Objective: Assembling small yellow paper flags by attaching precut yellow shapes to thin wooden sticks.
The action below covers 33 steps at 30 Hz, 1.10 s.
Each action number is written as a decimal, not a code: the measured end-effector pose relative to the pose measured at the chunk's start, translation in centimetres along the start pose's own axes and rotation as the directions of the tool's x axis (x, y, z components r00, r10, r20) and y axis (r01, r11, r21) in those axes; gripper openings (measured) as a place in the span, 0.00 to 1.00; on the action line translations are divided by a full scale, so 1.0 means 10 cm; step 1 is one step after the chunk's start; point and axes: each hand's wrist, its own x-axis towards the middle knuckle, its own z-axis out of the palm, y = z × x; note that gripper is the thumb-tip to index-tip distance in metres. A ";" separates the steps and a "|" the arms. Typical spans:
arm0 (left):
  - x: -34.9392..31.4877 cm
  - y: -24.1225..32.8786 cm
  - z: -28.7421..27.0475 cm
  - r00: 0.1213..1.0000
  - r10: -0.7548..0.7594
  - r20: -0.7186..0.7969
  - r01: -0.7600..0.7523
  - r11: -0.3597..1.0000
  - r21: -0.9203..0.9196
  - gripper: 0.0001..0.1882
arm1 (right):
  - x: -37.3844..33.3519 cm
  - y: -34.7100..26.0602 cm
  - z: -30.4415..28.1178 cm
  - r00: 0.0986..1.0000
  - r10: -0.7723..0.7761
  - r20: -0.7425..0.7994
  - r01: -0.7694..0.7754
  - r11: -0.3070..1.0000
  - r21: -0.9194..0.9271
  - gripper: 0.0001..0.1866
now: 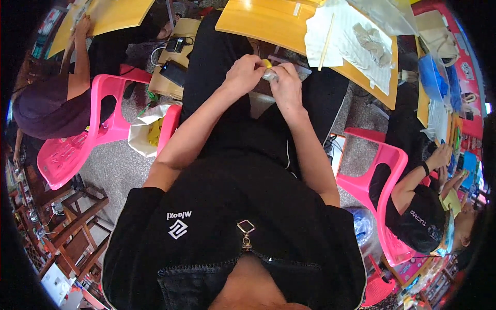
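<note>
Over my lap, just off the near edge of the yellow tabletop (258, 21), my two hands work close together. Closed fingers of my left hand (245, 76) press on a small yellow piece (266, 63) whose kind I cannot make out. A small, greyish, see-through crumpled piece (269, 75), perhaps plastic, sits between the hands, pinched by my right hand (287, 87). How the yellow piece and the crumpled piece join is hidden by the fingers.
On the table's right part lies a white sheet (338, 49) bearing a thin stick (326, 41) and crumpled greyish pieces (373, 45). Pink chairs (98, 103) flank me, with people seated both sides. A phone (173, 73) rests on cardboard, left; a white bag (142, 135) stands below.
</note>
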 end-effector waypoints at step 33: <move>-0.11 0.08 0.11 0.850 0.451 -0.272 -0.452 0.890 0.064 0.05 | 0.08 -0.03 0.00 0.935 0.353 -0.023 -0.343 0.920 0.189 0.08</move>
